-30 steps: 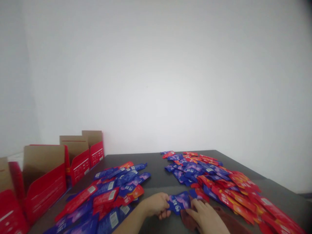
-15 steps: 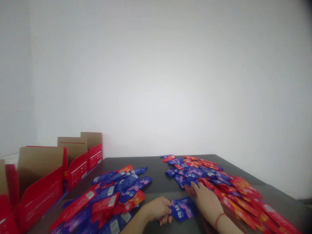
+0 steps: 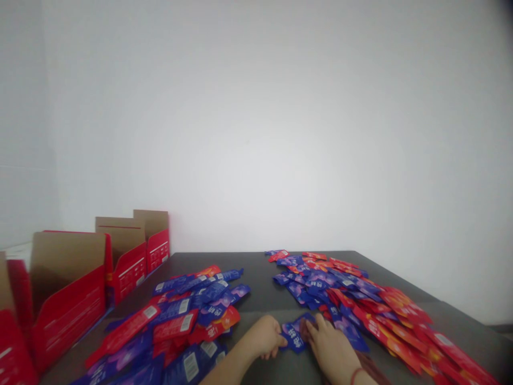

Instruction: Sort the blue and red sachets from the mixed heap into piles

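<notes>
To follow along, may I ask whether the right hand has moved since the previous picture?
Yes, the right hand has drawn back, away from the table's far edge.

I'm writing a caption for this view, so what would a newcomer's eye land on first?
Probably the two heaps of glossy red and blue-purple flat packets, one on the left and a longer one on the right of the dark table. Next come the open red cardboard boxes with raised brown flaps, lined up at far left. Between the heaps, the left hand pinches one blue packet.
</notes>
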### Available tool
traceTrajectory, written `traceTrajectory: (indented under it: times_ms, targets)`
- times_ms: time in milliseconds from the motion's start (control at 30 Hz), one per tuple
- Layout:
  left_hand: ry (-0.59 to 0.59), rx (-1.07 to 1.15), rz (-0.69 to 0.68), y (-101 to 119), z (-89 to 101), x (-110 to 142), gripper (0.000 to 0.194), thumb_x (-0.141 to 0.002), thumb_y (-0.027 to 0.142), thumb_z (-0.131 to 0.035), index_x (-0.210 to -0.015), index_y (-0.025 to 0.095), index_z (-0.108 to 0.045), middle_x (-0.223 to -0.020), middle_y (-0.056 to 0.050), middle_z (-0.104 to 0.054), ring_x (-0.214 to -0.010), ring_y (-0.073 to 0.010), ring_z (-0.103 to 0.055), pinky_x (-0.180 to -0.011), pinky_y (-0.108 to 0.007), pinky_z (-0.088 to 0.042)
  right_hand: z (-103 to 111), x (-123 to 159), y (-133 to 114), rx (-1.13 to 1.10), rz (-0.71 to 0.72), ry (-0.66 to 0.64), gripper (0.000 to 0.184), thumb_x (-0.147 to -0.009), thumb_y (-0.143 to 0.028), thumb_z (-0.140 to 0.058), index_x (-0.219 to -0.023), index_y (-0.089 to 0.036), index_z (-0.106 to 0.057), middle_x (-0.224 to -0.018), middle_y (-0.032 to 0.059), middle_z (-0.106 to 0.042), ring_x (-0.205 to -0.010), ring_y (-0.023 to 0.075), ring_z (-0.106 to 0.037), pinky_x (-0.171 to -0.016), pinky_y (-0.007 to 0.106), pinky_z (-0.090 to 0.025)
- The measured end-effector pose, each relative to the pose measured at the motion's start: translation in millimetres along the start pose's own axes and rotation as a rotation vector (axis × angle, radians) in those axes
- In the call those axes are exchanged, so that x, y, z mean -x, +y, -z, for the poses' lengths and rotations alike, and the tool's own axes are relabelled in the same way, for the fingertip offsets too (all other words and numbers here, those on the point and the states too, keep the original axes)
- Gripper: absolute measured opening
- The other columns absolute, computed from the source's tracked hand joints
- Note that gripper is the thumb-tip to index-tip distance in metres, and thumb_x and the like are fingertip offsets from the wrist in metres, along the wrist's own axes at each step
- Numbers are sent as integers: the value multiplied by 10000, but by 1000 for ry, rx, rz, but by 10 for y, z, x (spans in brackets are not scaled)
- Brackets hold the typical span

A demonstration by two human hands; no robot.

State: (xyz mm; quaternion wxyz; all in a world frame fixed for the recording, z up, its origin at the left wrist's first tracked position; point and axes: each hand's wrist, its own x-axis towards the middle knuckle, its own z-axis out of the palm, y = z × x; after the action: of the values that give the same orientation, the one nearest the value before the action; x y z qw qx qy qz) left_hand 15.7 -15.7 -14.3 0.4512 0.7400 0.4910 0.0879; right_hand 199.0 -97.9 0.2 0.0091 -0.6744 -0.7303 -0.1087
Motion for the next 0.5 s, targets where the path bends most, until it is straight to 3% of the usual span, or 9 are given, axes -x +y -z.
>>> traceTrajectory:
  times_ms: [133,367,500]
  targets:
    - [47,-29,27,17,-8,6,268,-764,137,-551,-512,178,-469,-364,65,-430,-296,-83,-378,-391,-189,-311,64,-97,37,0,-84,-23,435,-914,-112,-349,-1260,-152,-610,-1216,211,-584,-955,279,-651,-741,363,-513]
    - [49,24,25,31,1,41,235,-825,137,-466,-595,183,-473,-410,66,-467,-300,-80,-382,-399,-182,-333,94,-82,-431,-135,140,10,365,-901,-172,-453,-1206,-252,-639,-1168,116,-623,-910,240,-665,-761,320,-504]
    - [43,60,33,53,20,57,162,-808,135,-517,-660,190,-479,-407,87,-461,-281,-70,-360,-380,-166,-323,126,-167,-206,-135,-7,-9,350,-937,-187,-393,-1140,-235,-674,-1154,131,-612,-910,232,-670,-748,311,-495]
